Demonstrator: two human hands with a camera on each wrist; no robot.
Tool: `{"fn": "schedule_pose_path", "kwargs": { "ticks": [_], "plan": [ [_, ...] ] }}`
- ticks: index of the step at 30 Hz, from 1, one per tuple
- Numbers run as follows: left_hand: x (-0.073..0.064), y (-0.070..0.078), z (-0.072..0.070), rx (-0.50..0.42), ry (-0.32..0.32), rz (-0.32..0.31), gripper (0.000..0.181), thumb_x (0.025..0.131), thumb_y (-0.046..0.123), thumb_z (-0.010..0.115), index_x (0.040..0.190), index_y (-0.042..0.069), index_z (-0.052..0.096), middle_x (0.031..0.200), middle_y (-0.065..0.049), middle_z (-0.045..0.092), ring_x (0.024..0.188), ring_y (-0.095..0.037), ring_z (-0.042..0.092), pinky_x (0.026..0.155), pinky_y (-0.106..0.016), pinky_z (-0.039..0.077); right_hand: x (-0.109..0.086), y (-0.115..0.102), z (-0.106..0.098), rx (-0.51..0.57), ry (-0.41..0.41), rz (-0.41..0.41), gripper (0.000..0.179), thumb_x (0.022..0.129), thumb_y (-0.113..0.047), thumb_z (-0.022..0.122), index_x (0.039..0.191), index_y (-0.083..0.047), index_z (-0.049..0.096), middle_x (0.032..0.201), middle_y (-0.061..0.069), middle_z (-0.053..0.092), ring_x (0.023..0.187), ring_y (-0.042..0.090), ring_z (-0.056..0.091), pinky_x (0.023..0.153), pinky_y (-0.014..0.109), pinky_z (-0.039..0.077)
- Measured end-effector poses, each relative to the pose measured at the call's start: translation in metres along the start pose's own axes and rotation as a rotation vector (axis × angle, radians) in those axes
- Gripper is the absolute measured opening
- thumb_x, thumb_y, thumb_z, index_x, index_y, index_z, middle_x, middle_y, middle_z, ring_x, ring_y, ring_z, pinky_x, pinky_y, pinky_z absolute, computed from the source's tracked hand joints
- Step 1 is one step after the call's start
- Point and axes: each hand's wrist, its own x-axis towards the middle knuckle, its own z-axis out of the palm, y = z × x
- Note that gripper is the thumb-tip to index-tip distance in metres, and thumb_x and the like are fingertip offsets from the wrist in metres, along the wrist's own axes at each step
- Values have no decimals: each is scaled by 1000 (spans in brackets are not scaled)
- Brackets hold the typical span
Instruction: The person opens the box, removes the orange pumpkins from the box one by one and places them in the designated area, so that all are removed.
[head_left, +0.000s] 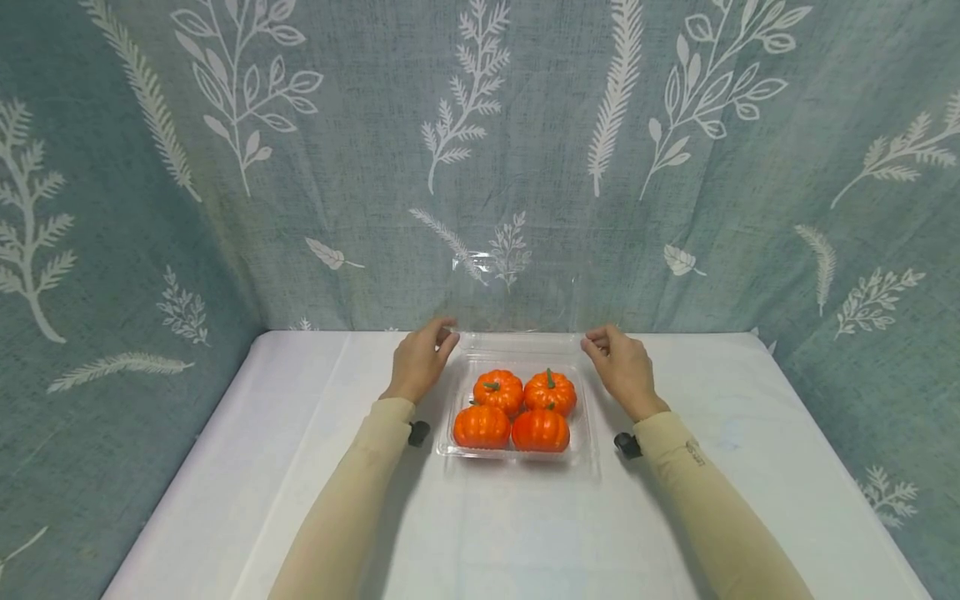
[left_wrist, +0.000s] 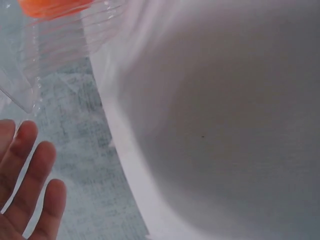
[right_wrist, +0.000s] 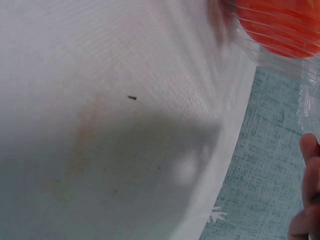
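- Seeing the box (head_left: 501,454) lying close to the middle of the worktop's (head_left: 217,500) back edge, carrying four pumpkins (head_left: 481,427) in two rows.
- Finding the clear lid (head_left: 516,296) standing raised from the box's back rim, showing against the curtain (head_left: 375,208).
- Placing the lid between the left hand (head_left: 422,360) and the right hand (head_left: 621,367): lying inward of each, about equally near to both, its lower edge running from one hand toward the other, parallel to the worktop's back edge.
- Seeing the left hand spreading its fingers, nearly straight, beside the lid's lower left corner.
- Seeing the right hand bending its fingers toward the lower right corner; not being able to tell, through such clear plastic, pinching from merely resting alongside.
- Gaining from the left wrist view the parted fingers and a clear plastic corner just beyond the tips, getting lost in the head view; finding all four pumpkins only in the head view.
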Motion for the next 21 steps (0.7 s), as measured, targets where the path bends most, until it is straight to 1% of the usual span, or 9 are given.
{"fn": "schedule_pose_path", "kwargs": {
  "ticks": [4, 9, 12, 16, 19, 21],
  "plan": [
    [2, 2, -2, 1, -28, -14, 32, 101, 24, 65, 129, 9, 67, 98, -6, 76, 85, -25, 71, 76, -46, 57, 2, -1, 1, -19, -3, 18, 27, 100, -34, 66, 110, -9, 70, 103, 10, 76, 89, 29, 72, 77, 48, 55],
    [5, 2, -1, 21, -45, -34, 34, 102, 26, 64, 131, 8, 66, 101, -7, 76, 89, -26, 71, 78, -47, 57, 5, 0, 1, -49, 3, 3, 27, 100, -33, 66, 110, -8, 71, 103, 11, 76, 89, 30, 71, 76, 50, 55],
    [6, 2, 0, 43, -62, -56, 34, 102, 27, 63, 130, 8, 67, 103, -8, 76, 90, -27, 72, 79, -47, 57, 6, 0, 2, -63, -4, 8, 28, 100, -33, 66, 111, -9, 71, 104, 11, 76, 89, 31, 71, 76, 50, 55],
    [8, 4, 1, 65, -91, -83, 35, 102, 28, 62, 130, 9, 68, 104, -10, 76, 93, -28, 72, 81, -48, 58, 7, 1, 4, -70, -8, 15, 29, 100, -34, 65, 112, -9, 72, 104, 11, 76, 89, 31, 71, 77, 51, 55],
    [8, 4, 1, 78, -100, -94, 35, 103, 29, 61, 131, 10, 67, 106, -9, 76, 94, -28, 72, 81, -48, 58, 8, 2, 5, -72, -7, 8, 28, 100, -33, 66, 112, -8, 72, 103, 11, 76, 89, 30, 71, 76, 50, 55],
    [8, 4, 1, 87, -102, -95, 36, 103, 30, 61, 132, 10, 66, 106, -9, 75, 94, -28, 71, 81, -47, 58, 8, 3, 4, -55, -5, -2, 28, 99, -32, 66, 112, -8, 72, 102, 12, 76, 87, 30, 71, 75, 50, 56]
  ]
}}
